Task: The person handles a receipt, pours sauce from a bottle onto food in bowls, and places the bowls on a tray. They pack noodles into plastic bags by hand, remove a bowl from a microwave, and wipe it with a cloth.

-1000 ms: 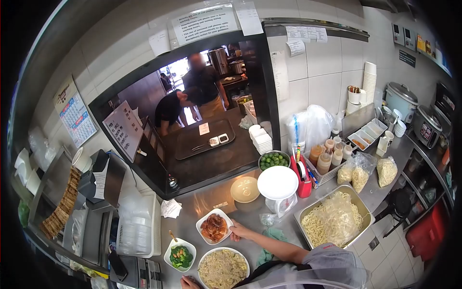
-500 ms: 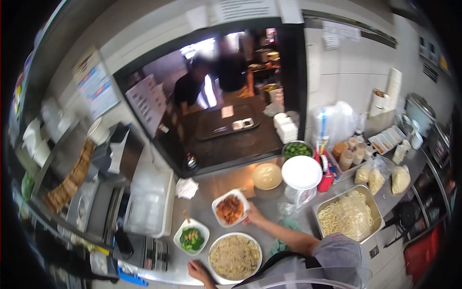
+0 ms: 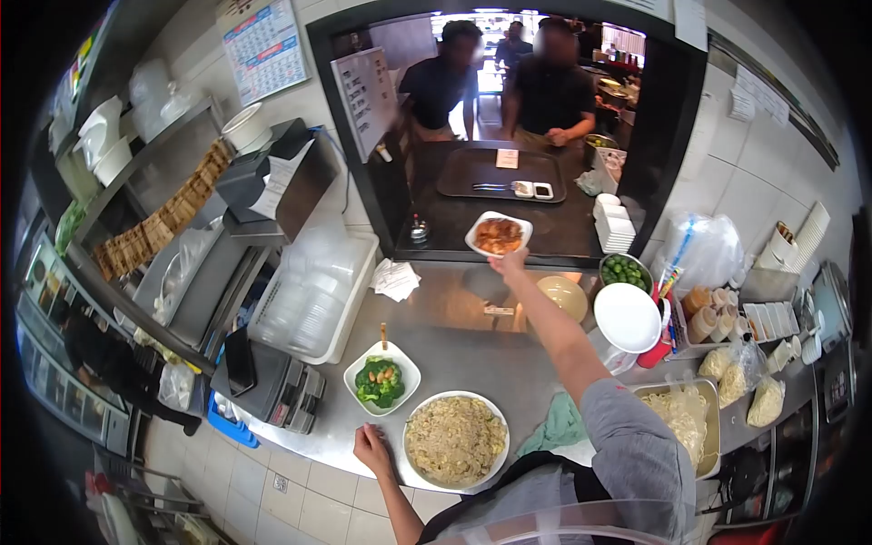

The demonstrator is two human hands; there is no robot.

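Observation:
My right hand (image 3: 510, 262) reaches out to the serving window and grips the near edge of a white square bowl (image 3: 473, 238) of reddish-orange food (image 3: 499, 236). The bowl is over the near edge of the dark window ledge (image 3: 436, 241). My left hand (image 3: 371, 449) is closed, fingers curled with nothing visible in them, at the front edge of the steel counter. Just right of it stands a round white plate of fried rice (image 3: 456, 440). Behind it sits a white bowl of broccoli (image 3: 379, 381) with a wooden stick at its rim.
On the ledge lies a dark tray (image 3: 468, 163) with small dishes; two people (image 3: 549, 91) stand beyond it. A beige bowl (image 3: 561, 295), a white-topped container (image 3: 628, 317) and a noodle pan (image 3: 713, 422) are at right. A bin of plastic containers (image 3: 313, 295) stands at left.
My right hand has carried the bowl of reddish food forward from the counter to the window ledge. The left hand stays near the fried rice. The view has shifted.

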